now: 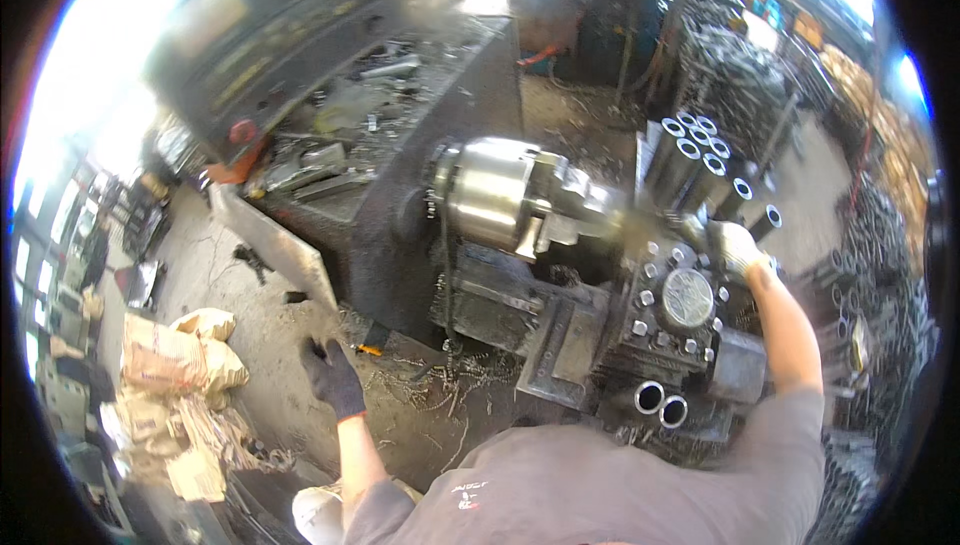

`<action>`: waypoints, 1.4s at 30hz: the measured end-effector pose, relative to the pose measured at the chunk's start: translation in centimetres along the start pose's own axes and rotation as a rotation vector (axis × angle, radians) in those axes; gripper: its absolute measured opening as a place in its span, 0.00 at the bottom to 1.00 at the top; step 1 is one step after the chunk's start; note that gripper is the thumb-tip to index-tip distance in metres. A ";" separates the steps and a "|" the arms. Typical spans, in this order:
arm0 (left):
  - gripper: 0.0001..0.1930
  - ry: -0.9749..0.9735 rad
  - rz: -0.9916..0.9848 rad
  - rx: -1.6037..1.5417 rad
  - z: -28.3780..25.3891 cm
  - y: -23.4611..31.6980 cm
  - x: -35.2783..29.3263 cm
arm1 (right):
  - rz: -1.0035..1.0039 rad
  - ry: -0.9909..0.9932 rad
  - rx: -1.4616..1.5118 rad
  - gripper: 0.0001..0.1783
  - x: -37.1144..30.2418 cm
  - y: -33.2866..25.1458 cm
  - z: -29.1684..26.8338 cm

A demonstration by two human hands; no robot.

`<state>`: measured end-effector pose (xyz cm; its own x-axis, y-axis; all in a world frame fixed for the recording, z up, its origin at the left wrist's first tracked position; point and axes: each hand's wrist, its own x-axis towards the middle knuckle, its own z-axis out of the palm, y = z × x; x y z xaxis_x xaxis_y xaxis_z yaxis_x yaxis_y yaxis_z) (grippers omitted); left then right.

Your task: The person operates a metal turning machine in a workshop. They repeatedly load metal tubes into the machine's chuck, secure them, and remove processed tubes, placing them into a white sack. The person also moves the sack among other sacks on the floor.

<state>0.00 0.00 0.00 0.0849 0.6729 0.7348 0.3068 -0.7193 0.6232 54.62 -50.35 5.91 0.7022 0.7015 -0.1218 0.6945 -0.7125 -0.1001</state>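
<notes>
My left hand (334, 381), in a dark glove, hangs over the floor left of the lathe. Its fingers are apart and nothing is in them. On the other side, my right hand (738, 247), in a pale glove, reaches past the tool post (688, 297), a block studded with bolts and topped by a round cap. Blur and the machine's parts hide those fingers. Left of that hand is the shiny lathe chuck (492, 190) with stepped jaws; the area right of the jaws is smeared. Two short metal tubes (650, 397) stand by the tool post, close to my body.
Several upright metal tubes (688, 149) stand beyond my right hand. Metal scraps cover the machine top (345, 115) at the back left. A tilted metal plate (275, 245) juts out near my left hand. Brown paper sacks (165, 360) lie at left; metal shavings (430, 385) litter the floor.
</notes>
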 end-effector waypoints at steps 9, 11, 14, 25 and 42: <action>0.36 -0.405 0.116 0.677 12.7 13.3 27.9 | 0.297 0.806 0.411 0.18 -9.5 -3.9 -7.0; 0.39 -0.542 0.103 0.758 14.0 12.5 31.2 | 0.334 0.890 0.613 0.16 -13.9 -5.6 -8.8; 0.40 -0.539 0.032 0.698 13.7 13.6 30.9 | 0.131 1.070 1.033 0.21 -19.4 -9.4 -9.7; 0.44 -1.706 0.164 -0.669 -0.2 30.0 -6.4 | -0.855 0.362 0.863 0.16 -24.4 -26.5 -4.8; 0.31 -0.660 -1.678 0.661 -50.8 2.1 -62.6 | -0.616 -0.351 0.568 0.30 -28.3 -33.4 20.6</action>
<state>-52.80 -52.42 -31.13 -0.3928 0.5676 -0.7236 0.6887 0.7029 0.1775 8.28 -46.68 -7.65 0.0794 0.9822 -0.1705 0.6841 -0.1781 -0.7073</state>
